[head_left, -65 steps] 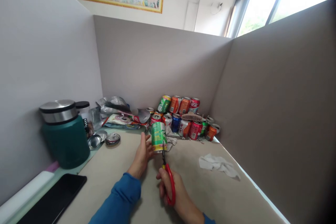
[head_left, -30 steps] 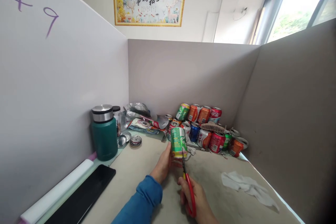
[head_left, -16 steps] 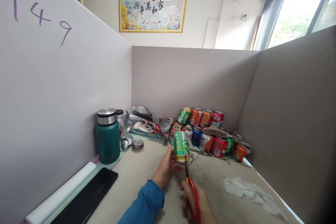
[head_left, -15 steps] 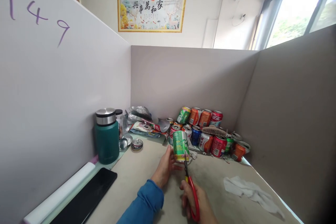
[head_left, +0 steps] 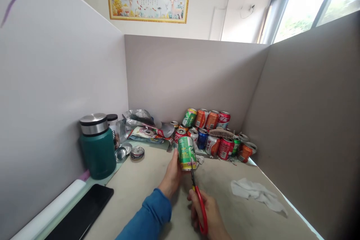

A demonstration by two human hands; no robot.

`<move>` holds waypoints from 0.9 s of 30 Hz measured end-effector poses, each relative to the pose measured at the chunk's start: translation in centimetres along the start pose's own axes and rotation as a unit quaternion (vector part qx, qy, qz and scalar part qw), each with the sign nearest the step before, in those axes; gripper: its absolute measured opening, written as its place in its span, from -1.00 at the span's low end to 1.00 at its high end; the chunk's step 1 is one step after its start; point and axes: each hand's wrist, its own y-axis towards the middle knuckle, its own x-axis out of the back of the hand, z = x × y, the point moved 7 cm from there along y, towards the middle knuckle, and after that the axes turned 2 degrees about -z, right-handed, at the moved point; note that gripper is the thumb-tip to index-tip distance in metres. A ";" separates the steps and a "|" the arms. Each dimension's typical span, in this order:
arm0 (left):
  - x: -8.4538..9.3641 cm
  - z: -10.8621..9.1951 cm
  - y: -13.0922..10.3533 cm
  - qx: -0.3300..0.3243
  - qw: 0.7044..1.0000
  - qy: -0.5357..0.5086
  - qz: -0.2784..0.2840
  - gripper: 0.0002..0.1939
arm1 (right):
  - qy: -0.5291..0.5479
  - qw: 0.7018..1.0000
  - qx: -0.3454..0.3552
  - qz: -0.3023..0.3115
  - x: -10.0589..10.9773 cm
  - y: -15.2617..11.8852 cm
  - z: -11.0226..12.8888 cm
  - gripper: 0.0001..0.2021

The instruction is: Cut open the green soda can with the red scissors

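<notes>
A green drink can (head_left: 186, 152) with a yellow band at its lower end stands out in the middle of the view, tilted a little. My left hand (head_left: 172, 174) grips it from the left side, and some of the fingers are hidden behind it. In my right hand (head_left: 206, 212) is a pair of scissors (head_left: 201, 210) with red handles and dark blades. The blades point up and overlap the can's lower right side. Whether they cut into the metal I cannot tell.
Behind my hands stand stacked drink cans (head_left: 213, 144). Crumpled packaging (head_left: 146, 133), can lids (head_left: 137, 152), a green thermos (head_left: 98, 150) and a black phone (head_left: 81, 212) lie or stand leftward. A white cloth (head_left: 257, 193) lies at right. Panels (head_left: 194, 75) enclose the table (head_left: 126, 180).
The whole view has shifted, so everything sits further left and slightly higher. My hands hold the can and scissors much as before, with the blades still against the can's lower right.
</notes>
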 end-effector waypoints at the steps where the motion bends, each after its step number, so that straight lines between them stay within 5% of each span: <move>1: -0.3 -0.1 0.0 0.002 1.000 -0.016 0.005 -0.34 | -0.002 1.000 -0.005 -0.001 0.0 -0.1 0.0 -0.24; 21: 0.5 -0.6 -0.6 0.033 0.997 -0.053 -0.037 -0.37 | 0.012 0.996 -0.029 0.082 -0.2 -0.9 0.2 -0.26; 27: 0.7 0.3 -0.8 0.056 0.992 -0.101 -0.054 -0.62 | 0.000 0.993 -0.022 0.117 -0.7 -1.7 0.7 -0.22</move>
